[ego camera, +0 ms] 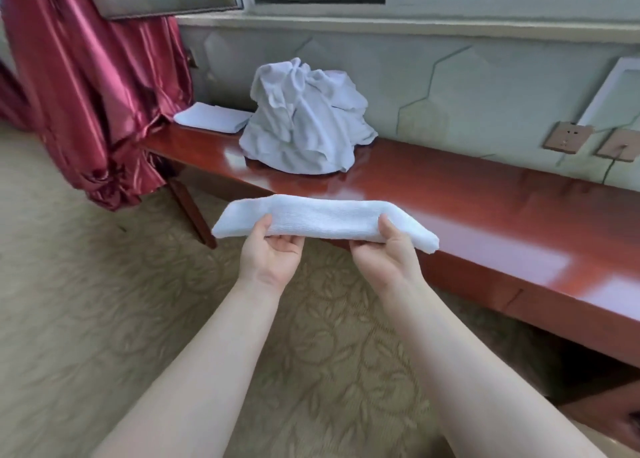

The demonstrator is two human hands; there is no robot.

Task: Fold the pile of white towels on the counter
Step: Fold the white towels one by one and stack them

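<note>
A folded white towel [325, 216] hangs in the air over the front edge of the red wooden counter [485, 208]. My left hand [272, 253] holds it from below near its left end, thumb on top. My right hand [388, 253] grips it near the right end the same way. Behind it, a crumpled pile of white towels [304, 118] sits on the counter against the wall. A flat folded towel [213, 116] lies to the left of the pile at the counter's far end.
A red satin curtain [86, 93] hangs at the left beside the counter's end. Wall sockets [568, 137] and a cable are on the wall at the right. Patterned carpet [104, 301] covers the floor below.
</note>
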